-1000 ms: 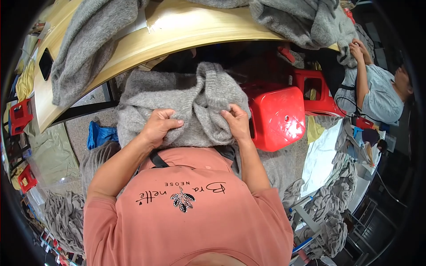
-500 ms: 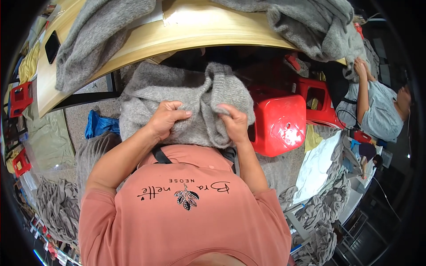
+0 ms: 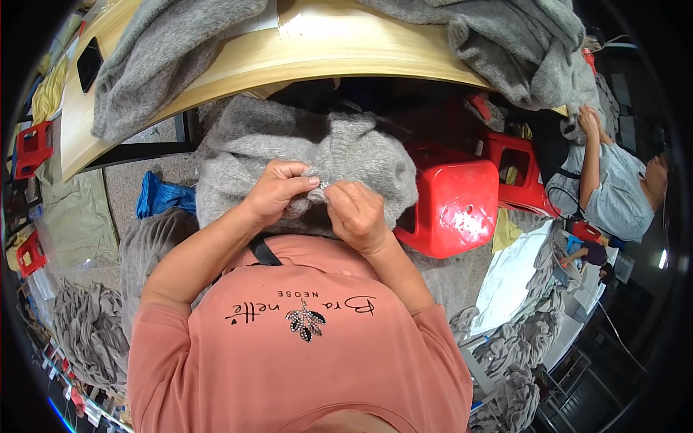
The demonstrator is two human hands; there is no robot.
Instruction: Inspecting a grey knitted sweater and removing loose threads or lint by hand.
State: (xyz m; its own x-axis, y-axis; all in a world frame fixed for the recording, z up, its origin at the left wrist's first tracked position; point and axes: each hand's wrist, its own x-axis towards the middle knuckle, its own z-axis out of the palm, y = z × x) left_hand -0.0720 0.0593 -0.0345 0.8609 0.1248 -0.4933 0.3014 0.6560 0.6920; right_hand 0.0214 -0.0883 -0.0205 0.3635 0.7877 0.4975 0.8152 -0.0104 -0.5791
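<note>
Both forearms are entering from 6 o'clock and converging toward centre. Left hand and right hand are meeting with fingers curled, fingertips apparently pinching together at 12 o'clock.

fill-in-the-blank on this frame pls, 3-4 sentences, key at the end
1. Both hands pinch a grey knitted garment that is bunched on the person's ____.
2. The stool just beside the right hand is coloured ____.
3. The left hand and right hand meet at a small ____ object on the knit.
4. More grey knitwear lies on the ____ table ahead.

Missing words: lap; red; shiny; wooden
</note>
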